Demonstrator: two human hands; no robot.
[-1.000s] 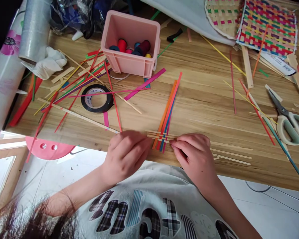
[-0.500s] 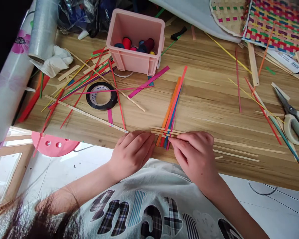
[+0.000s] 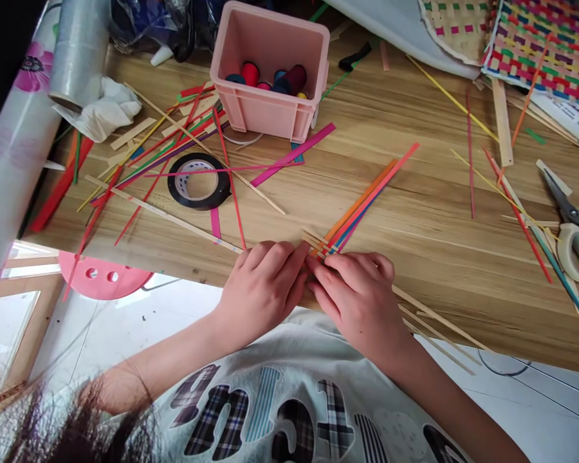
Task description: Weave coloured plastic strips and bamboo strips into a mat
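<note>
Sitting far left was a film roll [image 3: 80, 51], white tissue [image 3: 106, 109] at its near end. Right of that, loose strips [image 3: 174, 122] lay tangled. Black tape roll [image 3: 222, 186] lay nearer, thin pink strip [image 3: 265, 166] across it. Pink bin [image 3: 267, 114] stood far side, thread spools [image 3: 296, 78] inside. Left hand [image 3: 265, 283] was at the near edge of the table [image 3: 429, 244], fingers curled, tips by the crossing; couldn't tell if it gripped. Crossing sat between the hands, partly covered: coloured strips [image 3: 367, 199] fanned out far right, pale strips [image 3: 439, 315] ran under the right hand [image 3: 354, 292] and out past the near edge. Right fingers bent, tips at the crossing; grip hidden, couldn't tell. Scissors [image 3: 562, 200] lay at right, woven mat [image 3: 545, 51] far right.
</note>
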